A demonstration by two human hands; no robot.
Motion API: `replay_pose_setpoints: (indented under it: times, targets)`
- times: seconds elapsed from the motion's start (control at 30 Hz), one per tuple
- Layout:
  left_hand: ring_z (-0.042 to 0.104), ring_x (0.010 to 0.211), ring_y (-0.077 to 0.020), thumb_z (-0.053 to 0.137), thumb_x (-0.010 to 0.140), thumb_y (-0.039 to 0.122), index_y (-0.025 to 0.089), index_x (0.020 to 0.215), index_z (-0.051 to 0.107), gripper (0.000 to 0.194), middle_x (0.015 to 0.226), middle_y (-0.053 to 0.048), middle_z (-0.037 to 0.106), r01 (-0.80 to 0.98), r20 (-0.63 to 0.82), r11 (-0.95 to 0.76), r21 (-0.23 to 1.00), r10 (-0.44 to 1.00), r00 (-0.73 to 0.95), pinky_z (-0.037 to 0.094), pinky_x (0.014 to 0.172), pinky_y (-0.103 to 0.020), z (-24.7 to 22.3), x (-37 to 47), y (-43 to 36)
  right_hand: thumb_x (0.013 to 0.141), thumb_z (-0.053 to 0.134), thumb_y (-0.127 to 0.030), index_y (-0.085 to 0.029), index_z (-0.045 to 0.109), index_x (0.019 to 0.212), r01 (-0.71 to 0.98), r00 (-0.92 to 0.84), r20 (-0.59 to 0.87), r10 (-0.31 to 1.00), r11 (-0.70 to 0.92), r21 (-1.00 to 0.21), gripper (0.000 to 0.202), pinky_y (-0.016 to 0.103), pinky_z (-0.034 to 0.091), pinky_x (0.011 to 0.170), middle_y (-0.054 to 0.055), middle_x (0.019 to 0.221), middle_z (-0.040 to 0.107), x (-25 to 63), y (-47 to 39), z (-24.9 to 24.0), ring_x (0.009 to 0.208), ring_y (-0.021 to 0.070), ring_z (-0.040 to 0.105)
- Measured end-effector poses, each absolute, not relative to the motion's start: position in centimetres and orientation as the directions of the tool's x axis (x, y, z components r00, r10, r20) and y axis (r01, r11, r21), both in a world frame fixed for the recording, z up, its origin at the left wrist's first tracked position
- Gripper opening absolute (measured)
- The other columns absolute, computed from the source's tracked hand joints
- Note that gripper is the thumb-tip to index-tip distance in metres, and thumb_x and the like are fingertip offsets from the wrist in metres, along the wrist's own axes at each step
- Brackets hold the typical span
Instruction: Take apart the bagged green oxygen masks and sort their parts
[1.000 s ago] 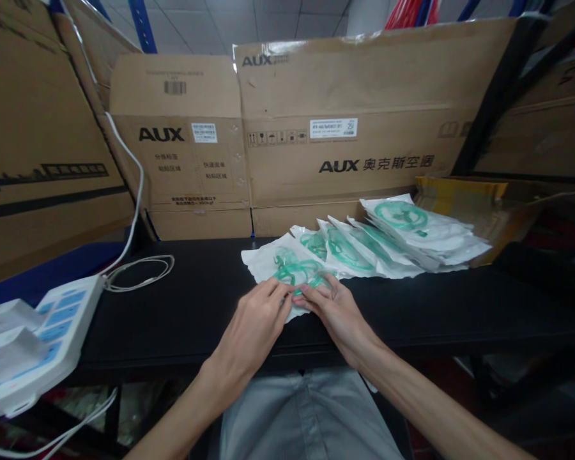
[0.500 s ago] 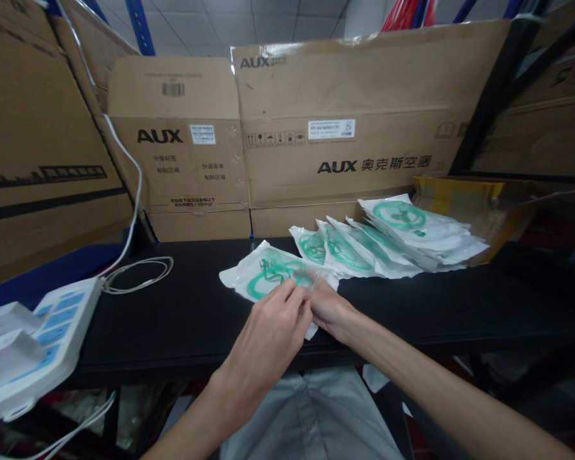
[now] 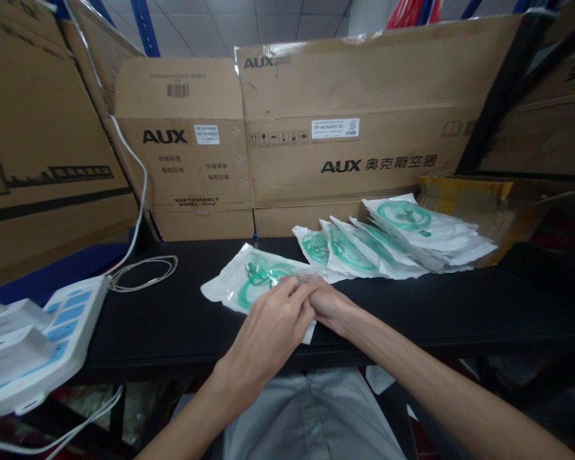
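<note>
A clear-and-white packet (image 3: 230, 278) with coiled green tubing inside lies on the black table, its near right end under both hands. My left hand (image 3: 278, 314) is closed on that end, fingers bent together. Touching it, my right hand (image 3: 329, 305) is closed on the same end of the packet; its fingertips are partly hidden behind my left hand. To the right and behind, several similar packets (image 3: 405, 220) with green tubing lie overlapped in a row, the rightmost ones piled up.
A white power strip (image 3: 71, 332) with plugs and a looped white cable (image 3: 146, 275) sit at the left. Cardboard panels (image 3: 287, 166) stand along the back edge. An open carton with yellow tape (image 3: 464, 187) is behind the pile at the right.
The packet's far left end has shifted to the left and turned slightly. Both hands stay together at its near end, with the left fingers now further over the right hand.
</note>
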State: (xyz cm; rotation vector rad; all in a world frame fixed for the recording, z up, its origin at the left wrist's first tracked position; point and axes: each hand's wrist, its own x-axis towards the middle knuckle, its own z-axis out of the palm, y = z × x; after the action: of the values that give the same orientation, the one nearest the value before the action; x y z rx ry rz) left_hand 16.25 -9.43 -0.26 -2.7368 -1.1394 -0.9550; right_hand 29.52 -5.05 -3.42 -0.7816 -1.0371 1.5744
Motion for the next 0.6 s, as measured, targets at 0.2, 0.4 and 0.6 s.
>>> replay_pose_setpoints:
  times: [0.2,0.4,0.6]
  targets:
    - [0.065,0.087,-0.0202,0.050,0.096,0.013,0.018,0.120,0.067,0.030,0.093,-0.006,0.064,0.605,0.622,-0.776,0.181,0.566,0.541,0.055,0.080,-0.032,-0.6,16.4,-9.5,0.073,0.070,-0.015,-0.017,0.067,0.069,-0.491,-0.300,-0.052,0.953,-0.200,-0.848,0.005,0.025,0.053,0.057,0.003,0.068,0.068,29.0,-4.4,-4.1,0.063,0.0159,0.064]
    - [0.064,0.085,-0.0172,0.044,0.099,0.015,0.020,0.128,0.062,0.035,0.101,-0.007,0.063,0.559,0.637,-0.789,0.255,0.572,0.516,0.054,0.079,-0.030,-1.7,15.4,-10.6,0.067,0.082,-0.018,-0.021,0.056,0.082,-0.621,-0.205,-0.052,0.977,-0.171,-0.765,0.031,0.032,0.060,0.078,0.005,0.087,0.076,28.7,-3.6,-4.3,0.086,0.0224,0.075]
    - [0.064,0.075,-0.0135,0.062,0.093,0.040,0.019,0.117,0.058,0.032,0.090,-0.002,0.065,0.259,0.410,-0.427,0.866,0.904,0.118,0.051,0.065,-0.023,-1.6,13.8,-8.6,0.062,0.089,-0.020,-0.022,0.052,0.089,-0.700,-0.046,0.088,0.995,0.030,-0.714,0.046,0.038,0.056,0.096,0.003,0.085,0.077,29.2,-2.6,-2.9,0.090,0.0228,0.076]
